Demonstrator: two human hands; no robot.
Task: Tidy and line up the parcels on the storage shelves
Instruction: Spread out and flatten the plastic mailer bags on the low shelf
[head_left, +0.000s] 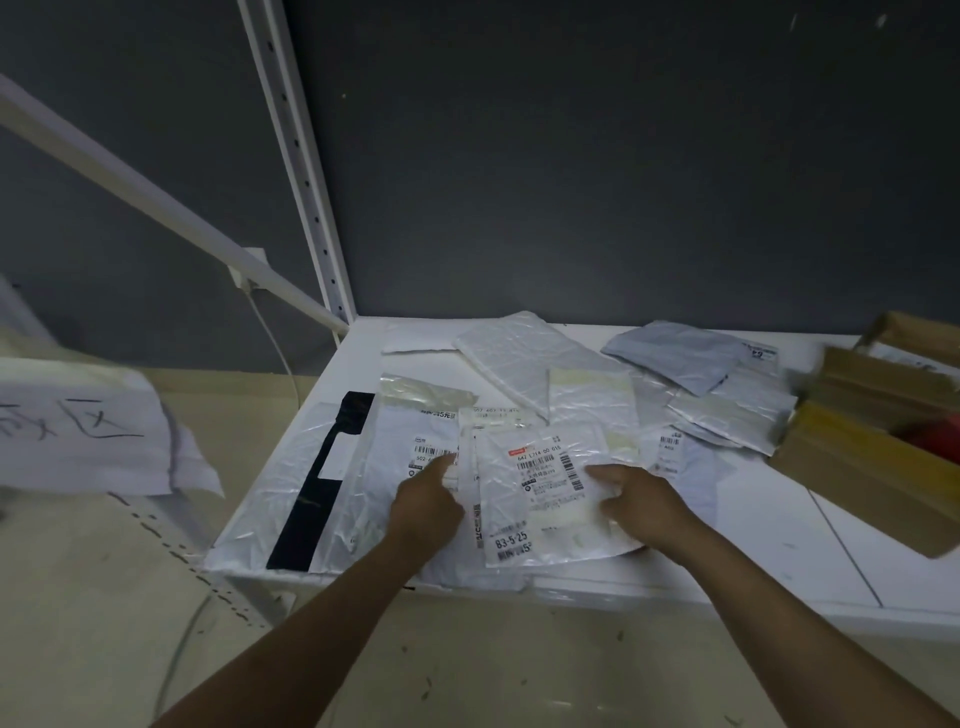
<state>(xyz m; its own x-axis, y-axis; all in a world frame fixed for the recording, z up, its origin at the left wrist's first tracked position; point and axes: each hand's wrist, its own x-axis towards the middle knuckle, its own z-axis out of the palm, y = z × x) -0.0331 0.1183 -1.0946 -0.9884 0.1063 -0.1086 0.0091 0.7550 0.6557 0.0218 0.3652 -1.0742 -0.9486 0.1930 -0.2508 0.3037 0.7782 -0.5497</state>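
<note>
Presently, with the hands apart, the left hand (426, 501) presses a forefinger onto the heap (395, 441) at the 6 o'clock edge of the shelf (753, 519) and the right hand (641, 506) grips the flat, crinkled labelled parcel (550, 493) atop it; judged risk: these slick plastic mailers (519, 358), loosely overlapped, could slide off the front lip.

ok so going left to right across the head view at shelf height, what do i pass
handwritten paper sign → black-striped mailer → left hand → labelled parcel → right hand → cardboard boxes
</note>
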